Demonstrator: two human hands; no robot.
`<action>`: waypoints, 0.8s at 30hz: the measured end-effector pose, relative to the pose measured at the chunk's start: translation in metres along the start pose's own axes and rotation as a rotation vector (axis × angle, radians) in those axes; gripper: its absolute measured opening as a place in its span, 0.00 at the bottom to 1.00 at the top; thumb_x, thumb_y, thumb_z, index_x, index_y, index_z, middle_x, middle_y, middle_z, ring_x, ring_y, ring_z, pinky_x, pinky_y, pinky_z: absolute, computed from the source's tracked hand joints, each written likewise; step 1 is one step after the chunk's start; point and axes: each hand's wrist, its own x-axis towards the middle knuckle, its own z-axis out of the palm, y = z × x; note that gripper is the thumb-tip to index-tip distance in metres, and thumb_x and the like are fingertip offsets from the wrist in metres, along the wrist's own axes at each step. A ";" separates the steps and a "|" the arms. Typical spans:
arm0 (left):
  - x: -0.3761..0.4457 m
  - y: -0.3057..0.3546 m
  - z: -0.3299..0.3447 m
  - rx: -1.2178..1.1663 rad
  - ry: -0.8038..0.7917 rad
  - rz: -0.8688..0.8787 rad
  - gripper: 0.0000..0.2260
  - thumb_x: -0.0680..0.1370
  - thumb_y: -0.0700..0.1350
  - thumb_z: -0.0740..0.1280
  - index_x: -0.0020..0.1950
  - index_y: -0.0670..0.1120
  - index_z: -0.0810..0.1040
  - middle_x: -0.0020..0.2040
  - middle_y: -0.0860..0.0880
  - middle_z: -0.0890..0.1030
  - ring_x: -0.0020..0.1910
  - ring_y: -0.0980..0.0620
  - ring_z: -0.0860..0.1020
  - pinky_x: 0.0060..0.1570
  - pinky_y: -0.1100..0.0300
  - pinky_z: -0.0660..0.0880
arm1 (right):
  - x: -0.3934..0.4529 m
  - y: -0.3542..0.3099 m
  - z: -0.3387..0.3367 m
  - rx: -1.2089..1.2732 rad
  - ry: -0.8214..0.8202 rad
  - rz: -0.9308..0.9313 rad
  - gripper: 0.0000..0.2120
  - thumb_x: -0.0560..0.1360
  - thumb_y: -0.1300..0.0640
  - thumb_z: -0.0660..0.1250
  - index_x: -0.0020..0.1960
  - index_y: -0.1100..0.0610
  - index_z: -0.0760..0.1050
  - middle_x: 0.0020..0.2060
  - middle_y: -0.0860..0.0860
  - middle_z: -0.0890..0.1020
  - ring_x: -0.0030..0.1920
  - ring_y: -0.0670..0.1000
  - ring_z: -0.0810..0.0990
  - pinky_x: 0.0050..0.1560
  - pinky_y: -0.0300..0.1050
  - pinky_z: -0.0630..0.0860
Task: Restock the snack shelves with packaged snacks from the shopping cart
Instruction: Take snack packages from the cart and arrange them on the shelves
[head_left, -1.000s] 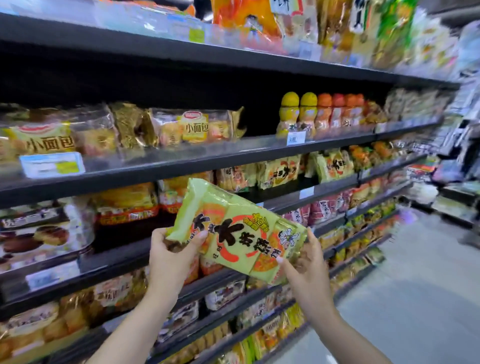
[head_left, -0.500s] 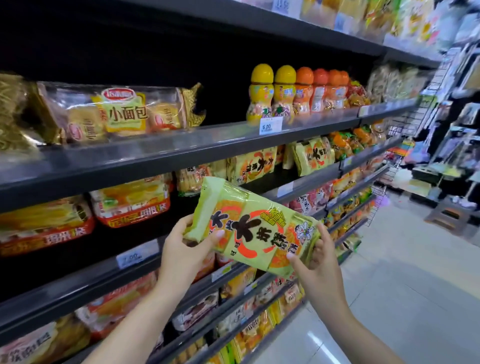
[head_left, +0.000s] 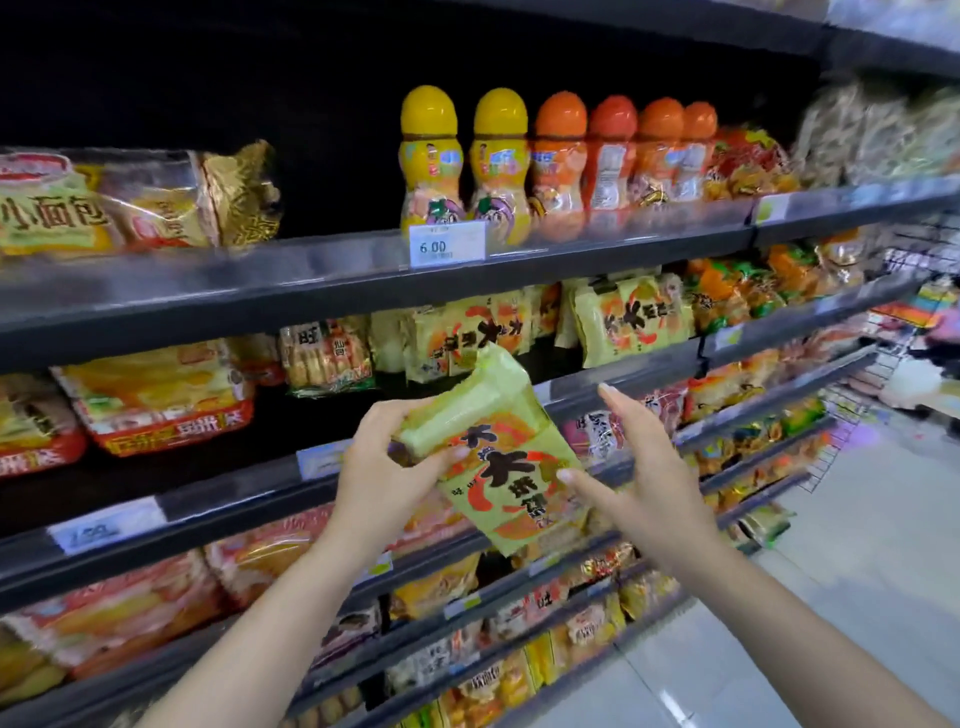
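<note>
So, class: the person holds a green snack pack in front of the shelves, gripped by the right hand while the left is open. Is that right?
Not quite. The head view shows the left hand gripping the green snack pack, while the right hand is open beside it. The shelves do stand behind.

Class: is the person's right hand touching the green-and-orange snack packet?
Touching. Head view: the right hand's straight thumb tip rests on the green-and-orange snack packet's front.

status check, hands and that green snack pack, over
Left hand grips green snack pack by its end. Right hand open, thumb touching pack. Matching packs sit on shelf just above; nothing in the way.
</note>
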 end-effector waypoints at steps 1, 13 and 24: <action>0.000 0.001 0.011 0.071 -0.028 0.038 0.19 0.69 0.48 0.77 0.52 0.64 0.74 0.53 0.62 0.74 0.52 0.62 0.75 0.44 0.60 0.77 | 0.006 0.004 -0.005 -0.021 -0.038 -0.045 0.40 0.70 0.41 0.70 0.75 0.40 0.51 0.72 0.36 0.58 0.72 0.37 0.55 0.70 0.41 0.59; -0.020 0.009 0.031 0.286 -0.273 0.093 0.32 0.70 0.44 0.77 0.63 0.68 0.65 0.62 0.66 0.69 0.63 0.66 0.69 0.59 0.71 0.69 | 0.021 0.013 -0.001 -0.007 -0.294 -0.180 0.23 0.66 0.49 0.77 0.59 0.42 0.73 0.52 0.36 0.74 0.55 0.36 0.72 0.56 0.40 0.71; -0.048 -0.020 0.006 0.129 -0.104 -0.285 0.39 0.66 0.65 0.69 0.74 0.56 0.63 0.67 0.58 0.71 0.65 0.59 0.71 0.63 0.58 0.71 | -0.013 -0.014 -0.024 0.465 0.191 0.186 0.17 0.66 0.52 0.78 0.50 0.43 0.75 0.43 0.43 0.79 0.39 0.39 0.78 0.34 0.33 0.76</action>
